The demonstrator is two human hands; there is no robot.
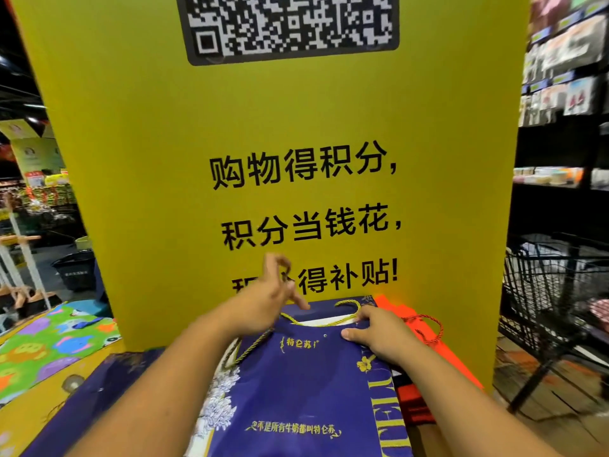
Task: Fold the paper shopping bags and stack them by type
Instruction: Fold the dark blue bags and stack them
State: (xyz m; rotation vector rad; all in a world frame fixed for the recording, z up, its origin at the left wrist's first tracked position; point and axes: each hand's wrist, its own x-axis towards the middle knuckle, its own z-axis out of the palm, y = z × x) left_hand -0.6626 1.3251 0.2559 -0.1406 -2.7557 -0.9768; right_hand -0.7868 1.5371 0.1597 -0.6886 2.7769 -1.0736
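A: Where's the navy blue paper shopping bag (296, 384)?
B: Lying flat, long axis running away from the person, mouth at the far end. It overlaps the orange-red paper bags (428, 357) on its right.
A: Hands?
B: Right hand (379, 338) is on it, fingers relaxed, pressing the far right corner by the gold rope handle (346, 305). Left hand (270, 295) hovers above the mouth, blurred. Can't tell its fingers.
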